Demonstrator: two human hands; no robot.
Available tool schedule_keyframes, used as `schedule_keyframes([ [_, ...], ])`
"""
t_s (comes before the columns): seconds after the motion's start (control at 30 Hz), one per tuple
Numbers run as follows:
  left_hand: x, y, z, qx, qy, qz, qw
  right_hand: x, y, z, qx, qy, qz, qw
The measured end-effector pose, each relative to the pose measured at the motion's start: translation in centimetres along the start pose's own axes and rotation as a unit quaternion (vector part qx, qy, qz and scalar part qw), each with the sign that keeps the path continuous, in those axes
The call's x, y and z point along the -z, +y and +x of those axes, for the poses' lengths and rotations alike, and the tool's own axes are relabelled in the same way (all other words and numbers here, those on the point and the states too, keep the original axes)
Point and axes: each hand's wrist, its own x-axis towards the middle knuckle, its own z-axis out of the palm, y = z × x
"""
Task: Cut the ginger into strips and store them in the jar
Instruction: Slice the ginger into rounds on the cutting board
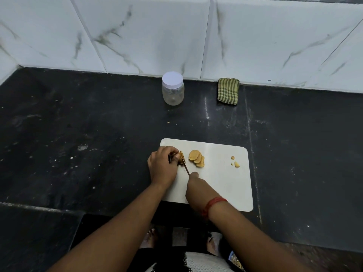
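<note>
ginger (181, 158) sits on the white board (222, 183), pinned by the left hand (163, 165); right hand (198, 190) grips the knife (186, 169) against it. slices (197, 158) lie beside. lidded jar (172, 88) stands well apart on the tabletop (78, 134).

Black counter (98, 124), marble-tiled wall (157, 36)

At the top of my view runs the wall (157, 32), white tiles veined in grey, meeting the counter (78, 124) along a line across the upper middle. The counter is black stone, scuffed and flecked with pale specks, filling most of the frame. Right of centre, against the wall's base, lies a folded cloth (228, 91), green with pale stripes. At the bottom centre my bare feet (150, 237) show on the floor below the counter's edge.
</note>
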Motion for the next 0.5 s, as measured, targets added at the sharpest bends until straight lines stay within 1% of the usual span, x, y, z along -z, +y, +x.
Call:
schedule_keyframes([
  [0.03,0.0,-0.1,0.0,-0.003,-0.001,0.001,1.0,0.0,0.1,0.3,0.003,0.011,-0.002,1.0],
  [0.1,0.0,-0.2,0.0,-0.006,-0.007,0.001,1.0,-0.2,0.2,0.7,0.003,0.008,0.018,1.0],
  [0.2,0.1,-0.1,-0.1,-0.007,-0.014,0.001,1.0,0.1,-0.1,0.6,-0.016,-0.019,0.048,0.999],
  [0.33,0.1,-0.1,-0.3,-0.009,-0.015,0.013,1.0,-0.7,1.2,-0.5,-0.007,-0.029,-0.008,1.0],
  [0.37,0.1,-0.1,-0.2,-0.009,-0.012,0.016,1.0,-0.9,1.5,-0.7,0.001,-0.024,-0.006,1.0],
  [0.47,-0.1,-0.2,-0.1,-0.013,-0.006,0.023,1.0,-0.5,1.6,0.0,-0.023,-0.046,-0.011,0.999],
  [0.5,-0.1,-0.2,-0.1,-0.015,-0.009,0.021,1.0,-0.7,1.7,0.5,-0.027,-0.042,-0.005,0.999],
])
